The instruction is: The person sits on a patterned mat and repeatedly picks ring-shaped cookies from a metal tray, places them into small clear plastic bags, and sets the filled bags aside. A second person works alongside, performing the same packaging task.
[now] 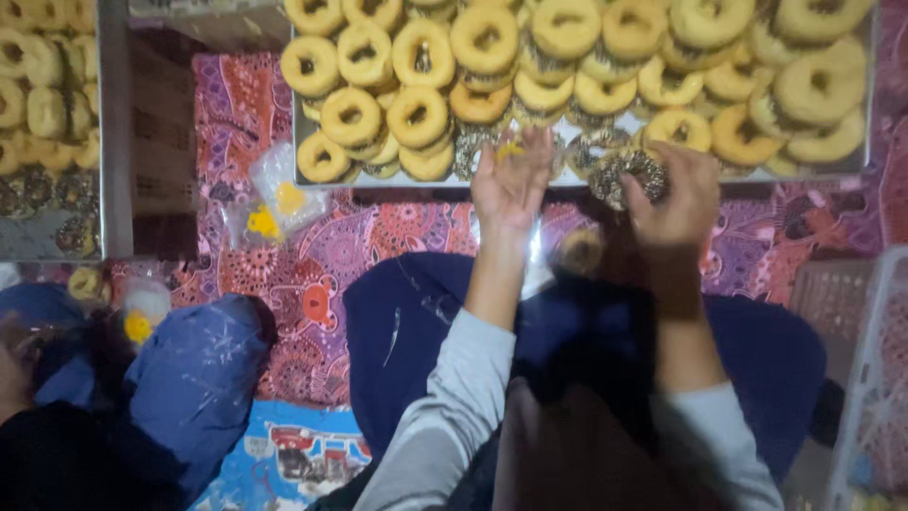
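A large metal tray (pixel 301 176) at the top holds several plain ring doughnuts, piled in layers, with a few sprinkle-coated ones along its near edge. My right hand (pixel 679 201) grips a dark sprinkle-coated doughnut (pixel 619 174) at that near edge. My left hand (pixel 511 182) is raised beside it, fingers pinching a small yellow piece (pixel 510 149) and what looks like a thin clear plastic bag; the bag is hard to make out. Another doughnut (pixel 580 251) lies below, between my forearms, above my dark blue lap.
A second tray (pixel 106 142) of doughnuts stands at the left. Clear bags with yellow tags (pixel 276 203) lie on the purple patterned cloth (pixel 322 274). Another person's blue-clad knee (pixel 194 369) is at lower left. A white plastic crate (pixel 875 378) sits at right.
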